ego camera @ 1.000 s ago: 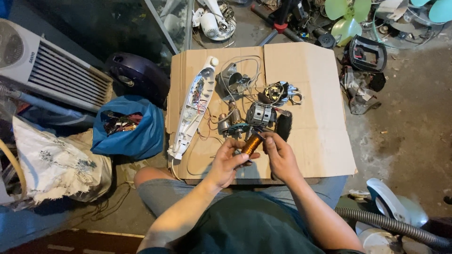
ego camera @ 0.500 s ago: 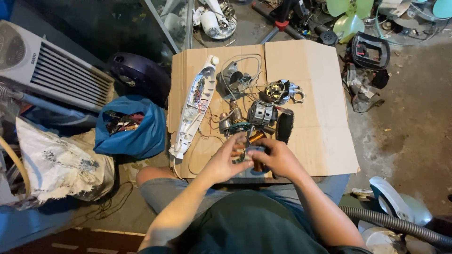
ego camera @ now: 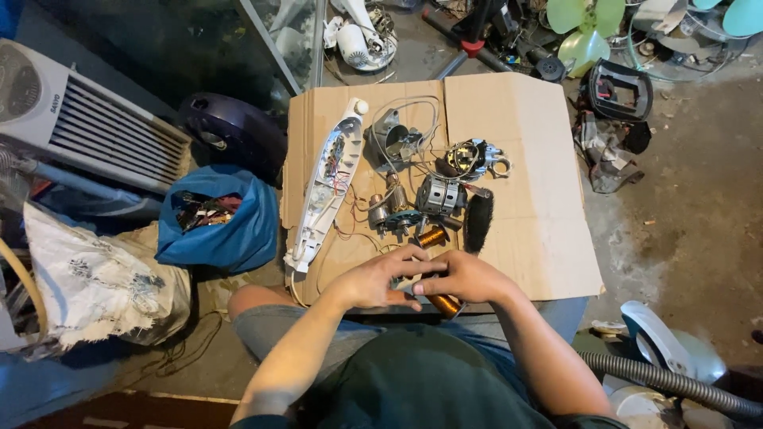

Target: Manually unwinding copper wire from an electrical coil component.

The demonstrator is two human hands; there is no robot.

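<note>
Over the cardboard (ego camera: 540, 199), two hands' fingers (ego camera: 417, 274) grasp one copper coil (ego camera: 445, 304).

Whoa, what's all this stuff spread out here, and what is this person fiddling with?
A person sits over a flattened cardboard sheet strewn with small motor parts and wires. Both hands meet at its near edge: the left hand and right hand together grip a copper-wound coil. Farther out lie a second copper coil, a long white opened casing and a black brush-like piece. A blue bag sits to the left.
</note>
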